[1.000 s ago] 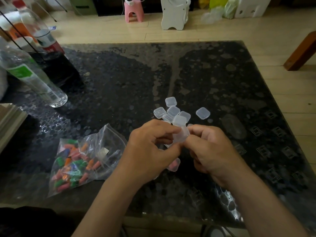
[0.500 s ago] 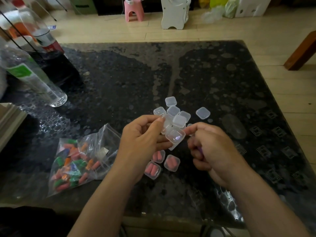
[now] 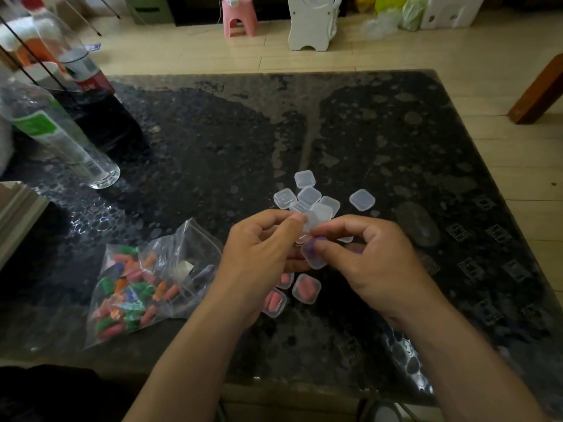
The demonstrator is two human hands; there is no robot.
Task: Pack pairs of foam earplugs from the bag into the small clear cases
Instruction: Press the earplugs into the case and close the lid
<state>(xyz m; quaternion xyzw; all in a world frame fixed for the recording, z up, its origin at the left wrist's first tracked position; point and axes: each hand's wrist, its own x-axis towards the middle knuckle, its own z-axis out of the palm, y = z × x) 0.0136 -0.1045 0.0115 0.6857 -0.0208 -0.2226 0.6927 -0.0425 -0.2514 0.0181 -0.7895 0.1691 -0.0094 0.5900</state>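
My left hand (image 3: 262,254) holds a small clear case (image 3: 313,257) open above the table, thumb and forefinger pinching its raised lid (image 3: 310,222). My right hand (image 3: 371,257) pinches a purple earplug (image 3: 311,245) and presses it into the case. Another purple earplug (image 3: 355,248) shows inside the right palm. Three closed cases with pink earplugs (image 3: 306,288) lie just below the hands. Several empty clear cases (image 3: 309,196) lie in a cluster behind the hands. A clear zip bag of mixed coloured earplugs (image 3: 134,287) lies at the left.
The dark patterned glass table (image 3: 213,141) has its front edge close to me. A clear plastic bottle (image 3: 58,138) and a cola bottle (image 3: 76,65) stand at the far left. One lone empty case (image 3: 362,200) lies to the right of the cluster.
The case was closed between both hands, then the left hand opened its lid. Now the right hand has brought a purple earplug into the open case.
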